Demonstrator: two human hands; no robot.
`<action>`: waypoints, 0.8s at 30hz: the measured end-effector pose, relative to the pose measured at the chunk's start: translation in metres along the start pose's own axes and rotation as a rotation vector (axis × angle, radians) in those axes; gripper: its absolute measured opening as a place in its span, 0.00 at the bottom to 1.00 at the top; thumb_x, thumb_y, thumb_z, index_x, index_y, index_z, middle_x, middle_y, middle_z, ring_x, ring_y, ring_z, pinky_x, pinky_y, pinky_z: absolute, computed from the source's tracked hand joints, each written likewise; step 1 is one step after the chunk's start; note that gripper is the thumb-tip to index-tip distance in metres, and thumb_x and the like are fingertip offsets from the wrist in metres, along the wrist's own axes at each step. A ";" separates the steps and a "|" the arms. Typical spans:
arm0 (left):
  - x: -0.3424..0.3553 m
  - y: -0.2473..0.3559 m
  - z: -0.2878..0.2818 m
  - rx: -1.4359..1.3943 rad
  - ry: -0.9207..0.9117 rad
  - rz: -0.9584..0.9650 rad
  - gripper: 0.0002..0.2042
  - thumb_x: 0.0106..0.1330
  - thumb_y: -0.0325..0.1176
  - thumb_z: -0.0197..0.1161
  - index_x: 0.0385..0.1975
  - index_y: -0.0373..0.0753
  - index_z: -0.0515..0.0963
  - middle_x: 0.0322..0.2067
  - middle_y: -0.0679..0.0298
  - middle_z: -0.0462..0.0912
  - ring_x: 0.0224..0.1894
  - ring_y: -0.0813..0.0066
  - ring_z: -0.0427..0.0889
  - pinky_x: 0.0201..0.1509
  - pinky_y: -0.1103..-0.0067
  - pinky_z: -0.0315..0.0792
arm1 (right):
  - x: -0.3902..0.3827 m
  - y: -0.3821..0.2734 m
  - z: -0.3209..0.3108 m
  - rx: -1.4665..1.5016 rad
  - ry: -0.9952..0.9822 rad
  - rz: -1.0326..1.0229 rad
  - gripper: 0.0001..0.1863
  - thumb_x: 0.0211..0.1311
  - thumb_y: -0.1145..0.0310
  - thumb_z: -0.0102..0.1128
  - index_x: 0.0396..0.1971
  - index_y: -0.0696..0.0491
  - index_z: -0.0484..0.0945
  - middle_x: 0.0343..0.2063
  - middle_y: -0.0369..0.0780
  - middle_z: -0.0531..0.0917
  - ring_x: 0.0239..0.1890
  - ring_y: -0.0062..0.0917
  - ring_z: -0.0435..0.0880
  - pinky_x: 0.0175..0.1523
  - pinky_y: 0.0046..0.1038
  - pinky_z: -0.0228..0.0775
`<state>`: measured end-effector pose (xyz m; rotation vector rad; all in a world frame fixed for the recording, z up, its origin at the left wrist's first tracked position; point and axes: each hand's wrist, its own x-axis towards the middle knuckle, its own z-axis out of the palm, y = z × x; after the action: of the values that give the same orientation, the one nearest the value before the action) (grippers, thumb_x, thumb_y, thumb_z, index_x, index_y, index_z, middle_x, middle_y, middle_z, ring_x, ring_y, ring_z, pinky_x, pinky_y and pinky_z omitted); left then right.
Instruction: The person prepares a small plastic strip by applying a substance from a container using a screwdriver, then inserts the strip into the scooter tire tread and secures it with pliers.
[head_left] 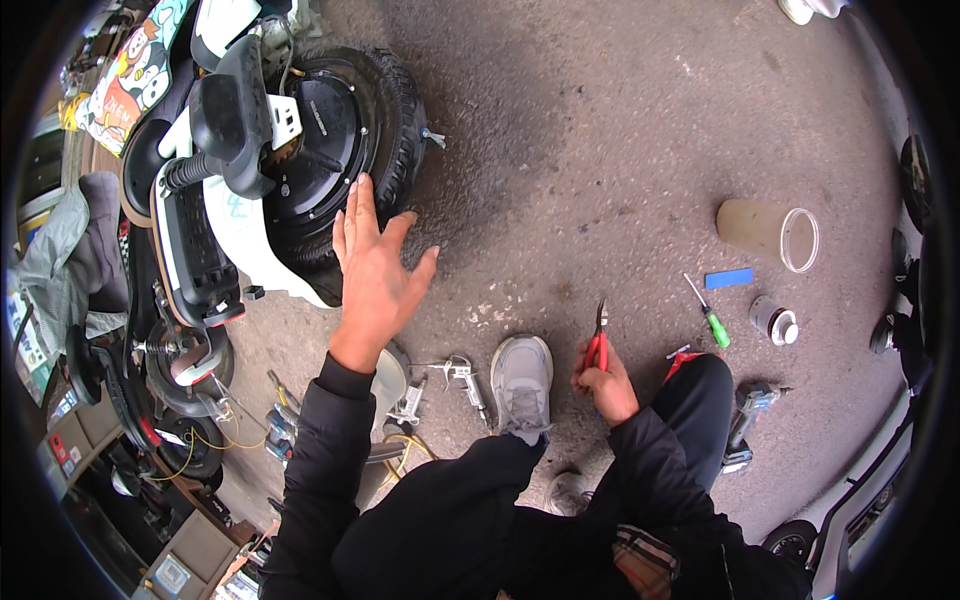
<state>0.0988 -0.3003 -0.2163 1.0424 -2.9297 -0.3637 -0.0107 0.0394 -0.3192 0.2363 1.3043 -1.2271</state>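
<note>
A scooter's wheel with a black tyre (405, 120) lies at the upper left, its tread wet. From the tread sticks a small pale, frayed strip (434, 138). My left hand (378, 275) is open, fingers spread, at the wheel's near edge; the fingertips overlap the rim and seem to rest on it. My right hand (610, 388) is closed around red-handled pliers (602, 345), low in front of my right knee and apart from the wheel. The jaws of the pliers point away from me with nothing visible between them.
Right of my knee are a green-handled screwdriver (709, 312), a blue block (729, 278), a small can (773, 321), a cloudy tub on its side (755, 228) and a cordless drill (748, 420). An air gun (464, 382) lies beside my shoe. Parked scooters crowd the left.
</note>
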 end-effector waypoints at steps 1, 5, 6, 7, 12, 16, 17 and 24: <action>0.000 0.000 0.000 -0.003 0.001 0.003 0.21 0.58 0.36 0.74 0.51 0.35 0.83 0.76 0.33 0.52 0.79 0.39 0.51 0.80 0.52 0.45 | 0.000 0.000 0.000 0.016 0.003 0.000 0.22 0.52 0.81 0.52 0.49 0.54 0.67 0.33 0.39 0.76 0.29 0.25 0.78 0.33 0.27 0.69; -0.001 -0.003 0.003 -0.081 0.027 0.005 0.21 0.58 0.36 0.74 0.50 0.34 0.84 0.76 0.33 0.52 0.79 0.39 0.51 0.80 0.52 0.45 | 0.001 0.001 -0.001 -0.013 -0.014 0.006 0.22 0.52 0.80 0.52 0.51 0.54 0.67 0.35 0.39 0.77 0.31 0.25 0.80 0.35 0.27 0.71; 0.000 -0.004 0.004 -0.142 0.045 0.004 0.20 0.58 0.36 0.74 0.49 0.34 0.84 0.76 0.33 0.52 0.79 0.39 0.51 0.80 0.52 0.45 | 0.001 0.001 -0.001 -0.023 -0.014 0.008 0.23 0.52 0.80 0.52 0.51 0.54 0.67 0.35 0.39 0.77 0.32 0.25 0.80 0.35 0.27 0.71; 0.000 -0.004 0.005 -0.202 0.060 -0.002 0.20 0.57 0.36 0.75 0.49 0.34 0.84 0.76 0.33 0.52 0.79 0.39 0.51 0.80 0.52 0.45 | 0.001 0.001 -0.002 -0.044 -0.004 0.020 0.23 0.53 0.80 0.52 0.51 0.54 0.67 0.35 0.39 0.77 0.32 0.25 0.80 0.35 0.26 0.71; -0.001 -0.006 0.007 -0.232 0.082 0.008 0.19 0.57 0.35 0.75 0.48 0.34 0.84 0.76 0.34 0.52 0.79 0.39 0.52 0.80 0.52 0.46 | 0.001 0.001 -0.002 -0.030 -0.011 0.021 0.23 0.52 0.80 0.52 0.52 0.54 0.67 0.36 0.39 0.78 0.33 0.25 0.80 0.36 0.26 0.71; -0.001 -0.006 0.008 -0.229 0.082 -0.001 0.19 0.57 0.35 0.75 0.47 0.35 0.85 0.76 0.34 0.52 0.79 0.40 0.52 0.80 0.53 0.46 | 0.001 0.000 -0.002 -0.039 -0.004 0.038 0.23 0.53 0.80 0.52 0.52 0.55 0.67 0.37 0.39 0.78 0.33 0.25 0.80 0.36 0.26 0.71; -0.001 -0.006 0.007 -0.216 0.080 -0.001 0.19 0.57 0.35 0.75 0.47 0.35 0.85 0.76 0.35 0.52 0.79 0.40 0.52 0.80 0.53 0.46 | 0.001 0.000 -0.002 -0.029 -0.013 0.030 0.23 0.53 0.80 0.52 0.52 0.55 0.67 0.37 0.39 0.78 0.33 0.25 0.80 0.36 0.26 0.71; -0.005 -0.007 0.004 -0.145 0.048 -0.017 0.16 0.57 0.34 0.75 0.43 0.35 0.85 0.77 0.38 0.53 0.79 0.43 0.53 0.80 0.55 0.47 | 0.000 -0.002 -0.002 -0.019 -0.020 0.023 0.22 0.53 0.80 0.53 0.51 0.55 0.67 0.35 0.39 0.78 0.32 0.25 0.80 0.35 0.26 0.70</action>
<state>0.1067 -0.3018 -0.2216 1.0415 -2.8050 -0.5345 -0.0136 0.0399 -0.3188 0.2248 1.2922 -1.1944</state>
